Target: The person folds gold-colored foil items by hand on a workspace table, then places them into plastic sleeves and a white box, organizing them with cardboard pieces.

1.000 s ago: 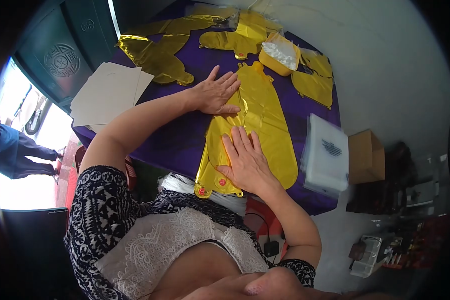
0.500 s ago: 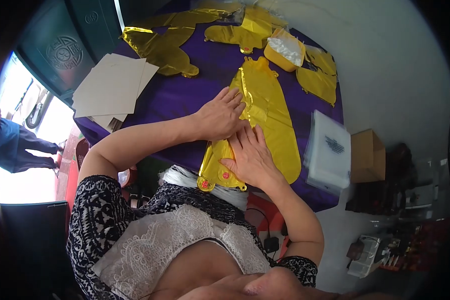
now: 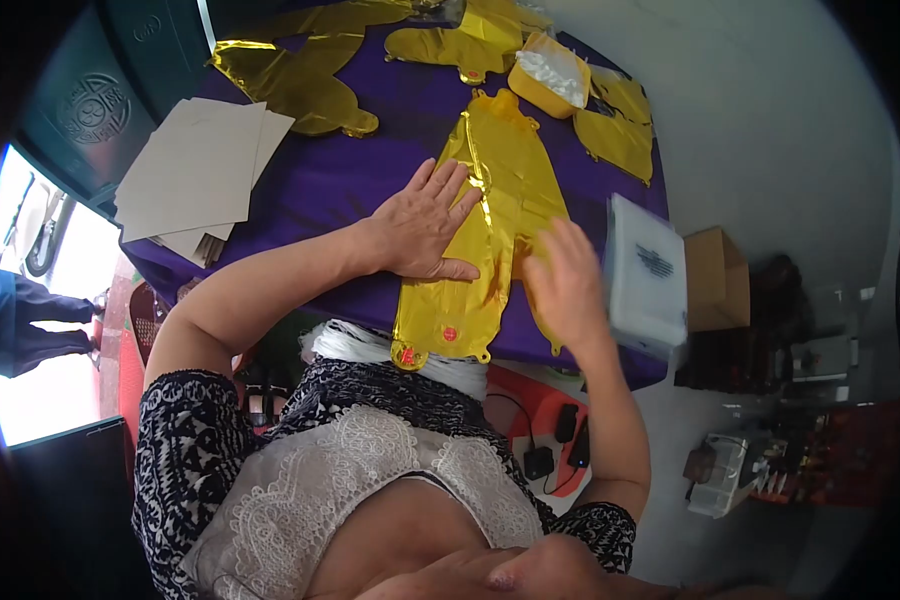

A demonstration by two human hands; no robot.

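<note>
A long gold foil sheet (image 3: 515,165) with red round marks at its near end lies on the purple-covered table. My left hand (image 3: 425,222) rests palm down on its left side, fingers spread and thumb pointing right. At the foil's right edge is my right hand (image 3: 570,285), blurred by motion; whether its fingers pinch the foil is not clear. Beside this hand the foil's right part is creased and partly raised, with a flap hanging toward the near table edge.
More gold foil pieces (image 3: 315,90) lie at the back, near a yellow tub (image 3: 550,80) of white material. Pale cards (image 3: 195,165) are stacked at left. Clear plastic bags (image 3: 647,270) and a cardboard box (image 3: 717,280) stand at right. A person's legs (image 3: 55,325) show far left.
My right hand has moved right and up from the foil's near part to its right edge, which has drawn inward. My left hand's fingers have spread. The view has shifted slightly.
</note>
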